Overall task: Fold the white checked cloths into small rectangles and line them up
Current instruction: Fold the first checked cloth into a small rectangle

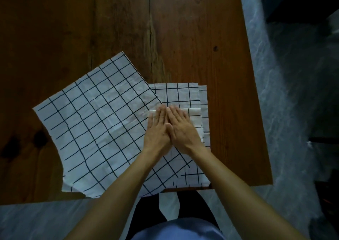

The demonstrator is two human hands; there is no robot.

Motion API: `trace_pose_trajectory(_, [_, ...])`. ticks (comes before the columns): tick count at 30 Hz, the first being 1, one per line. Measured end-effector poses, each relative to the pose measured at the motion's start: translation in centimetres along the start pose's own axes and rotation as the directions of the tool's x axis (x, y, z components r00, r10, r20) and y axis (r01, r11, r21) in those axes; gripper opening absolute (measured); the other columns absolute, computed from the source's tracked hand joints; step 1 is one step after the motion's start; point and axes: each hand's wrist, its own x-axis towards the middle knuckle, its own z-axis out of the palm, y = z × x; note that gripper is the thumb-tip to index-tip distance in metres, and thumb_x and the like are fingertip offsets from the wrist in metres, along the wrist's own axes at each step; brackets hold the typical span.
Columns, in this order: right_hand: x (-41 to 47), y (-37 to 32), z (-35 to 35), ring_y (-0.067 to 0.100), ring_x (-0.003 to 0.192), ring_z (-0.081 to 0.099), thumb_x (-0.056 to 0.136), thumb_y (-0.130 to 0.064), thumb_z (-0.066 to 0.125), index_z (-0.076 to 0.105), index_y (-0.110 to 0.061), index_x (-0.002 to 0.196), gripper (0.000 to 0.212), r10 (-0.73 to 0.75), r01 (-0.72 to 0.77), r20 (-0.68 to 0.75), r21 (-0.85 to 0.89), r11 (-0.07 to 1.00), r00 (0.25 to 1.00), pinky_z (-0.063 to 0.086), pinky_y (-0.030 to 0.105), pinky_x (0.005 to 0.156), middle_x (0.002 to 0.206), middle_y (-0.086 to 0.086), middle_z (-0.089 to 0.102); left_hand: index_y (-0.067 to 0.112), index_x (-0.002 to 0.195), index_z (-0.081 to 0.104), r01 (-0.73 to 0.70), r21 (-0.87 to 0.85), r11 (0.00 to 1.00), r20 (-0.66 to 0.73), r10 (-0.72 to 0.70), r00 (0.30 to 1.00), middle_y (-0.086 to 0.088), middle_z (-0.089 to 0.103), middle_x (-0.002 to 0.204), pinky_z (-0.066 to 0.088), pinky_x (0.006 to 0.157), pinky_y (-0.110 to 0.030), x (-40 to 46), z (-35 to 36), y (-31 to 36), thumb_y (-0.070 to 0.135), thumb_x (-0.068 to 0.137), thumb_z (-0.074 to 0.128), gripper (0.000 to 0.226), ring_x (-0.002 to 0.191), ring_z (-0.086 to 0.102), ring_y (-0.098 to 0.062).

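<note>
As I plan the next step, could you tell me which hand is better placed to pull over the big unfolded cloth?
Probably the left hand: the unfolded cloth spreads out on its side, while the right hand presses the folded cloth.

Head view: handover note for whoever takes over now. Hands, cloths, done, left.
Left hand: flat, fingers straight, pressing on the small folded cloth.
Right hand: flat beside it, pressing the same fold.
Cloths: the folded cloth sits on another checked cloth near the table's right edge; a large unfolded cloth lies open to the left, overlapping both and hanging over the near edge.
Done: one cloth is folded down to a small rectangle.
Left: fold the remaining cloths, then line all up. How many lie in the stack cannot be told.
</note>
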Motion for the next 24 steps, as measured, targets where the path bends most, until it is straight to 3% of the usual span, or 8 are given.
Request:
trace_pose_trajectory(4, [-0.9, 2.1, 0.4, 0.015, 0.145, -0.020, 0.099, -0.053, 0.002, -0.007, -0.017, 0.151, 0.064, 0.123, -0.124, -0.012, -0.080, 0.989, 0.992, -0.009, 0.036, 0.119, 0.159, 0.003, -0.016, 0.014, 0.145, -0.023, 0.088, 0.027, 0.996, 0.022, -0.088, 0.996, -0.004, -0.031, 0.152, -0.014, 0.116, -0.041, -0.4, 0.2, -2.9, 0.053, 0.095, 0.003, 0.069, 0.140, -0.029, -0.016])
trace_pose_trajectory(7, [-2.7, 4.7, -0.2, 0.015, 0.146, -0.018, 0.098, -0.053, -0.002, -0.004, -0.020, 0.152, 0.064, 0.234, -0.241, -0.073, -0.111, 0.964, 0.969, -0.009, 0.039, 0.119, 0.160, 0.001, -0.014, 0.015, 0.146, -0.019, 0.150, 0.040, 0.988, 0.026, -0.151, 0.988, -0.002, -0.027, 0.154, -0.015, 0.115, -0.043, -1.2, -0.2, -5.2, 0.056, 0.093, 0.001, 0.070, 0.141, -0.026, -0.013])
trace_pose_trajectory(10, [-2.8, 4.9, -0.3, 0.016, 0.146, -0.018, 0.099, -0.050, 0.001, -0.002, -0.021, 0.152, 0.060, 0.251, -0.260, -0.088, -0.116, 0.959, 0.964, -0.011, 0.042, 0.119, 0.160, 0.000, -0.011, 0.014, 0.149, -0.012, 0.146, 0.038, 0.989, 0.010, -0.146, 0.989, -0.005, -0.021, 0.156, -0.016, 0.114, -0.045, -1.1, -0.6, -5.1, 0.055, 0.093, 0.005, 0.071, 0.142, -0.024, -0.017])
trace_pose_trajectory(14, [-2.5, 3.9, -0.5, 0.020, 0.147, -0.015, 0.100, -0.045, 0.009, 0.004, -0.017, 0.151, 0.059, 0.259, -0.275, -0.142, -0.108, 0.955, 0.955, -0.011, 0.045, 0.118, 0.160, 0.004, -0.004, 0.011, 0.150, 0.013, 0.150, -0.040, 0.988, -0.089, -0.153, 0.984, -0.010, -0.004, 0.159, -0.014, 0.115, -0.045, -0.7, -0.9, -4.0, 0.046, 0.098, 0.020, 0.063, 0.145, -0.014, -0.022])
trace_pose_trajectory(19, [-1.0, 1.1, -0.1, 0.026, 0.148, 0.002, 0.100, -0.018, 0.041, 0.023, -0.010, 0.149, 0.053, 0.014, -0.025, -0.195, -0.051, 0.998, 0.981, 0.002, 0.047, 0.120, 0.158, 0.010, 0.017, 0.011, 0.124, 0.044, 0.099, -0.112, 0.989, -0.226, -0.123, 0.966, -0.016, 0.024, 0.153, -0.002, 0.117, -0.047, -0.2, -1.0, -3.8, 0.030, 0.095, 0.043, 0.035, 0.146, 0.004, -0.027])
trace_pose_trajectory(21, [0.1, 0.0, 0.2, 0.029, 0.146, 0.016, 0.096, -0.009, 0.047, 0.030, -0.009, 0.146, 0.053, -0.005, 0.001, -0.192, -0.022, 1.000, 0.981, 0.007, 0.049, 0.120, 0.153, 0.013, 0.031, 0.012, 0.120, 0.046, 0.093, -0.149, 0.985, -0.257, -0.129, 0.958, -0.014, 0.031, 0.149, 0.003, 0.117, -0.048, -0.1, -0.9, -4.1, 0.026, 0.093, 0.049, 0.031, 0.145, 0.008, -0.027])
trace_pose_trajectory(24, [1.2, -0.9, 0.3, 0.029, 0.127, 0.044, 0.085, 0.000, 0.057, 0.043, -0.009, 0.139, 0.056, 0.014, -0.024, -0.240, -0.041, 0.999, 0.971, 0.022, 0.051, 0.116, 0.129, 0.012, 0.053, 0.011, 0.131, 0.040, 0.108, -0.154, 0.982, -0.250, -0.144, 0.957, -0.014, 0.028, 0.150, -0.002, 0.115, -0.045, -0.1, -1.0, -4.2, 0.027, 0.092, 0.051, 0.043, 0.146, 0.005, -0.026])
